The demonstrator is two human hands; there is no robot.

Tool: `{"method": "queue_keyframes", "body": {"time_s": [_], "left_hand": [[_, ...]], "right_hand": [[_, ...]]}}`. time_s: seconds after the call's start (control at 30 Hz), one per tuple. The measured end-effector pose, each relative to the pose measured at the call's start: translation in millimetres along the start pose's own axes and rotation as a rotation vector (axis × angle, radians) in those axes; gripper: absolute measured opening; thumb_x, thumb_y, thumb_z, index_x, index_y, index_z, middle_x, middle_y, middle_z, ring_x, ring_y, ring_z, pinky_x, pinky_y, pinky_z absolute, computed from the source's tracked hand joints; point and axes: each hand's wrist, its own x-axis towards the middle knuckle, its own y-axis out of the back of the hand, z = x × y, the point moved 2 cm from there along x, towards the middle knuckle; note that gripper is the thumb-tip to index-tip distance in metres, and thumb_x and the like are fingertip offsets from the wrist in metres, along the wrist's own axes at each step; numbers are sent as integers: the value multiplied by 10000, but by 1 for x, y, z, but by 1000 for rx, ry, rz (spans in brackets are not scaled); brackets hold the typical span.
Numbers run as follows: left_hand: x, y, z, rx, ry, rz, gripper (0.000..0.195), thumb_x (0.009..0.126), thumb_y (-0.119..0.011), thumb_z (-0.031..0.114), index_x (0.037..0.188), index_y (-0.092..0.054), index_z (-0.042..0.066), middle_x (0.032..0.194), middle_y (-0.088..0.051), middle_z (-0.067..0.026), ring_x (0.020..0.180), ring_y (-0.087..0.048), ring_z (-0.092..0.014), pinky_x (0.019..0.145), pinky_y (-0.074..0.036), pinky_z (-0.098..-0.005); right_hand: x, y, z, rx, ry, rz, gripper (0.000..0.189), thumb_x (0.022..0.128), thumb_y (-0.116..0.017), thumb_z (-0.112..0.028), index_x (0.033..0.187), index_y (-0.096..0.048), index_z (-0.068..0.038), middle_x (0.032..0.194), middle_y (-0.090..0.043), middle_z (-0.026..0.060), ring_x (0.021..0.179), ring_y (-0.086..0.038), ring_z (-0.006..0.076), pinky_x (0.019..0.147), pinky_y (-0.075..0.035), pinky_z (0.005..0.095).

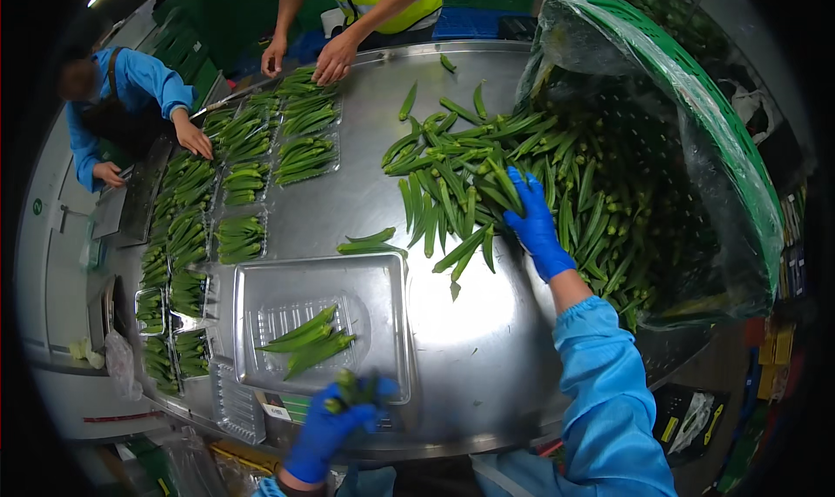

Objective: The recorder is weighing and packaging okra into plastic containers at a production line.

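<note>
My left hand [339,419], in a blue glove, grips a few okra pods [349,389] near the front edge of the steel table [456,366]. Just beyond it is a metal weighing pan [385,288] on a scale with a green panel [297,407]. In the pan, a clear plastic tray [267,314] holds several okra pods [310,340]. My right hand [540,229], also gloved in blue, reaches into a loose okra heap [456,164]. Its thumb and fingers close around an okra pod [505,185] at the heap's edge.
A tipped green crate [717,99] lined with clear plastic spills okra from the right. Filled okra trays [241,239] stand in rows at left. An empty plastic tray [236,399] lies beside the scale. Two co-workers' hands [333,59], [192,138] are over the far trays.
</note>
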Motion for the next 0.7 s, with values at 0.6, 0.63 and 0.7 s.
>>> {"method": "queue_keyframes", "body": {"time_s": [0.6,0.63,0.7], "left_hand": [[50,104,35,1322,-598,516,718,728,-806,432,1293,-571,57,1099,-640,-162,990,-629,-323,880,-493,-396],[57,103,32,1382,-562,523,763,716,-796,479,1310,-559,63,1114,-624,-174,1024,-609,-343,916,-471,-419],[62,106,27,1434,-565,525,869,688,-786,549,1363,-510,76,1178,-583,-198,1113,-552,-382,984,-415,-470]], "right_hand": [[-124,13,-116,735,-204,-397,848,777,-771,-176,1504,-351,-58,1521,-399,91,1307,-469,189,947,-468,309],[-124,9,-128,716,-141,-426,843,779,-768,-157,1505,-349,-59,1554,-357,79,1361,-413,186,1048,-417,322],[-122,0,-146,683,-95,-472,836,785,-763,-137,1504,-345,-54,1561,-345,72,1388,-377,193,1116,-328,330]]}}
